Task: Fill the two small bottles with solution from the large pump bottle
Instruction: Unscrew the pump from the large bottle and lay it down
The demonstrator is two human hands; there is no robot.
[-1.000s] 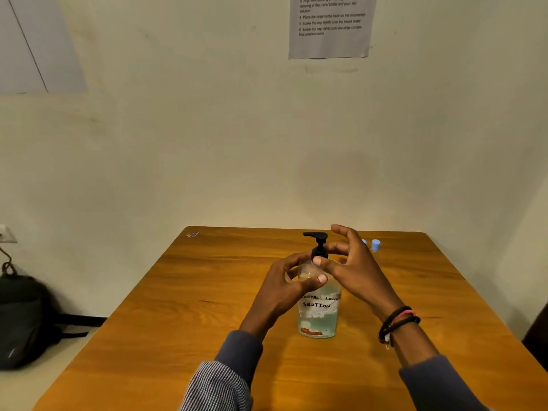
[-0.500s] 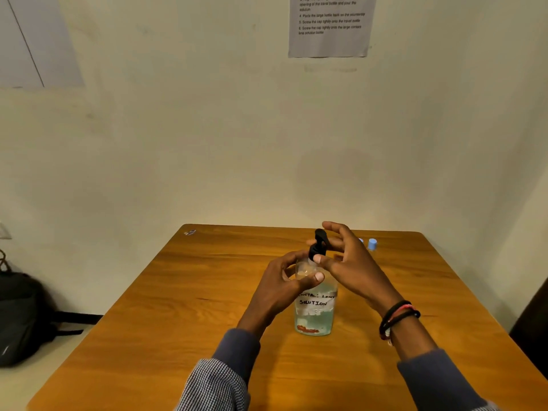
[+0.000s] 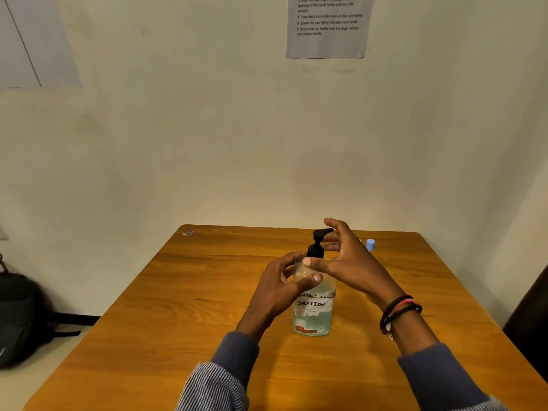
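Pump bottle [image 3: 312, 317] stands upright near the middle of the wooden worktop [image 3: 178, 307], clear-walled and about half full of pale blue-green liquid, with a white handwritten label reading "SOLUTION". Its black pump head [image 3: 318, 240] is on, the nozzle pointing right.

The left grip [image 3: 281, 281] is curled around the bottle's shoulder just above the label, thumb across the near face and fingers wrapped round the far side, holding it.

The right grip [image 3: 351, 262] arches wide over the pump from the right, fingers spread and half bent behind the nozzle. The thumb tip lies in front of the neck just under the black collar. Whether it actually clamps the pump or only hovers round it, I cannot tell.

Black and red bracelets [image 3: 400, 311] circle the right wrist.

A small bottle with a blue cap [image 3: 370, 244] stands at the far right of the worktop, mostly hidden behind the right grip.

A printed sheet [image 3: 329, 28] hangs on the far wall, and a black bag [image 3: 17, 318] sits on the floor to the left.
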